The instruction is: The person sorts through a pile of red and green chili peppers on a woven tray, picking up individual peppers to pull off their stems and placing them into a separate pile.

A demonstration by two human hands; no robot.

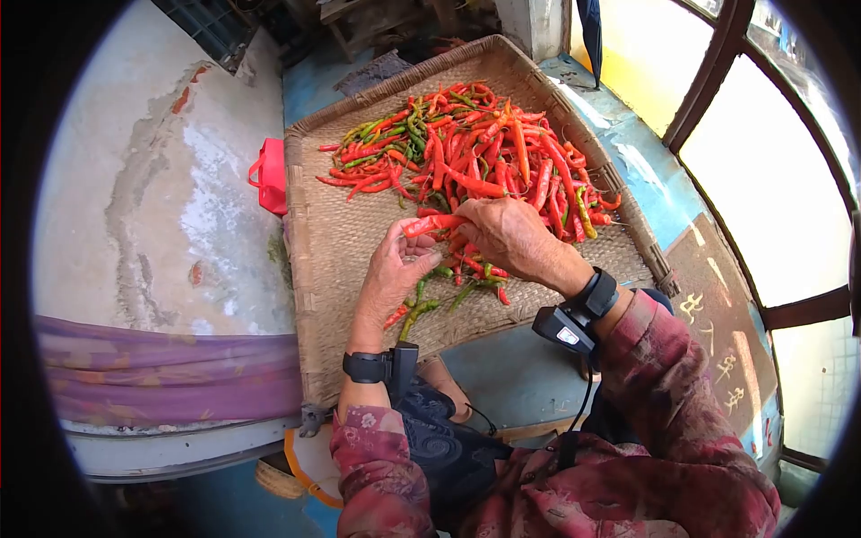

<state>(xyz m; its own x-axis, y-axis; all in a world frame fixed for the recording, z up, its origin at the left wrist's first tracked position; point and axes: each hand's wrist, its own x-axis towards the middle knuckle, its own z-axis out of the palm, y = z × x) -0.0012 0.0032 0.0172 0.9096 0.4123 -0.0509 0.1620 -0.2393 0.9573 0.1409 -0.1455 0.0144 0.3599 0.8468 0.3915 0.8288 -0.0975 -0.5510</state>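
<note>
Over the woven tray [334, 269], here's the red pepper [432, 224] lying crosswise between both hands, the right hand [516, 238] pinching its right end, the left hand [386, 273] loosely spread at its left end, pepper pile [502, 152] just beyond.

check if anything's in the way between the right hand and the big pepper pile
Nothing visible is: the right hand, with a red pepper at its fingertips, is by the pile's near edge, inside the tray's walls.
</note>
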